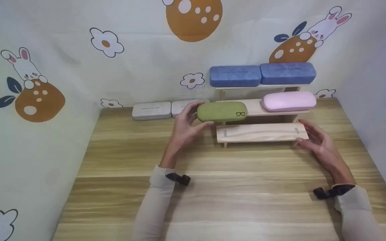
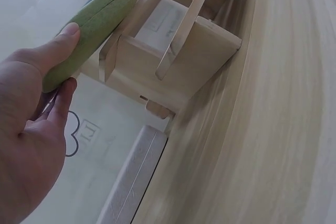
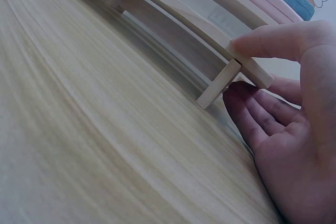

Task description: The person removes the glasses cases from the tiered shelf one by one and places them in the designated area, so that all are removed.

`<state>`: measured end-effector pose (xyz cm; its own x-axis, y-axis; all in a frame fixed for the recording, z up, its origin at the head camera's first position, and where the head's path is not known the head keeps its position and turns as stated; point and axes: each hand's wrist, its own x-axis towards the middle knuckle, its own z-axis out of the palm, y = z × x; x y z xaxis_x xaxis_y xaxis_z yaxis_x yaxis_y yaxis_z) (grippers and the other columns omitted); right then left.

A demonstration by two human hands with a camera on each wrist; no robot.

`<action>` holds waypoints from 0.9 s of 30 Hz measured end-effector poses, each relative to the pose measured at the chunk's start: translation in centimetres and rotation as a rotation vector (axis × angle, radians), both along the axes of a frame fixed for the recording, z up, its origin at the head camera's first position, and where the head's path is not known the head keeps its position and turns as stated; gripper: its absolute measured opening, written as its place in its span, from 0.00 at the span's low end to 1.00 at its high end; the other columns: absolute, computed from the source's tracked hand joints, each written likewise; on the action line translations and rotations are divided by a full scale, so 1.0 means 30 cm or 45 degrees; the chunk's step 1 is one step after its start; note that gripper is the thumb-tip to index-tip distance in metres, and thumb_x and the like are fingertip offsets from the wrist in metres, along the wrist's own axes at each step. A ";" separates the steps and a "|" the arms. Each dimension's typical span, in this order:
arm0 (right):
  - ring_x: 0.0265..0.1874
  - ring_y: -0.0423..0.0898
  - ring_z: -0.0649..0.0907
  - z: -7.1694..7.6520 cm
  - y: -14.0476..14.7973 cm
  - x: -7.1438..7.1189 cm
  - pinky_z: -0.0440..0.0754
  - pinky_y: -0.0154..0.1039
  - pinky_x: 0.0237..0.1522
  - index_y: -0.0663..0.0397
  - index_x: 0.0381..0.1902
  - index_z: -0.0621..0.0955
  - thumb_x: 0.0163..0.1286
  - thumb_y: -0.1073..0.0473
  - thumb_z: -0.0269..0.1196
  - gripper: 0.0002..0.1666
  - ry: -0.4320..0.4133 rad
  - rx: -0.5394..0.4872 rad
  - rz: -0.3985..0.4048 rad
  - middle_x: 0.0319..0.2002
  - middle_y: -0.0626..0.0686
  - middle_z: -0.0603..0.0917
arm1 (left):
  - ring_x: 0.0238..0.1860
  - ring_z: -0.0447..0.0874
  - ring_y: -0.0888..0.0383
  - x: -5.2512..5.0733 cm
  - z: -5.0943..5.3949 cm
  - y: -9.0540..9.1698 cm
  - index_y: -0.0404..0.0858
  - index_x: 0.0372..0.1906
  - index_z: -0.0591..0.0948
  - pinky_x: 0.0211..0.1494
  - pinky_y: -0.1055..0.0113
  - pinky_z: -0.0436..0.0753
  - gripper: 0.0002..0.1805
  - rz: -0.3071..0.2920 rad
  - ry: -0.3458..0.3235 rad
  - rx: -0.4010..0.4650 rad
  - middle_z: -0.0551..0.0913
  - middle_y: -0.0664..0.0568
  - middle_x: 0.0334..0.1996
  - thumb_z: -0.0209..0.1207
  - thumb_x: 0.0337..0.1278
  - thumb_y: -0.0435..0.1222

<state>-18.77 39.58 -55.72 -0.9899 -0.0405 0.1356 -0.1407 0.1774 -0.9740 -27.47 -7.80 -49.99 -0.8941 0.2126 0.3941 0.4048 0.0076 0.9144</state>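
Note:
Pinched by its left end, a green glasses case (image 1: 222, 111) with a small glasses print is in my left hand (image 1: 185, 126), close to the left part of the middle step. The left wrist view shows the thumb on one side of the green case (image 2: 94, 32) and fingers on the other. My right hand (image 1: 320, 147) grips the right end of the lowest step of a wooden tiered stand (image 1: 261, 133). In the right wrist view, the thumb lies on the board (image 3: 210, 35) and the other fingers are beneath it. A pink glasses case (image 1: 289, 101) sits on the middle step's right side.
Two blue cases, one on the left (image 1: 235, 76) and one on the right (image 1: 288, 73), stand side by side on the top step. Two pale grey cases lie left of the stand, the nearer-left one (image 1: 151, 110) fully visible. A patterned cloth wall (image 1: 139, 73) rises behind the wooden table (image 1: 240, 194).

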 end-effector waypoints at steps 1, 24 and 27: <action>0.70 0.34 0.78 0.000 0.000 0.000 0.72 0.18 0.71 0.62 0.82 0.67 0.73 0.69 0.69 0.43 -0.002 -0.002 0.000 0.72 0.49 0.78 | 0.72 0.82 0.51 -0.001 -0.001 -0.004 0.35 0.71 0.77 0.76 0.64 0.83 0.42 -0.001 0.001 0.008 0.80 0.37 0.71 0.83 0.47 0.30; 0.68 0.36 0.80 -0.005 -0.009 -0.010 0.72 0.19 0.72 0.65 0.80 0.68 0.72 0.74 0.68 0.42 0.017 -0.110 0.025 0.69 0.46 0.81 | 0.72 0.81 0.49 0.002 -0.015 -0.103 0.29 0.71 0.76 0.78 0.59 0.82 0.42 0.040 0.003 0.165 0.82 0.40 0.69 0.82 0.48 0.26; 0.69 0.36 0.79 -0.005 -0.008 -0.008 0.72 0.19 0.72 0.64 0.80 0.68 0.71 0.73 0.68 0.42 0.013 -0.098 0.024 0.70 0.46 0.81 | 0.72 0.81 0.48 0.002 -0.016 -0.127 0.30 0.70 0.77 0.78 0.59 0.82 0.41 0.054 -0.013 0.177 0.82 0.40 0.68 0.82 0.48 0.26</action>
<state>-19.00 39.34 -55.87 -0.9876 -0.0485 0.1493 -0.1535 0.0995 -0.9831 -27.41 -11.61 -50.49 -0.9052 0.1185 0.4082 0.3977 -0.1027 0.9118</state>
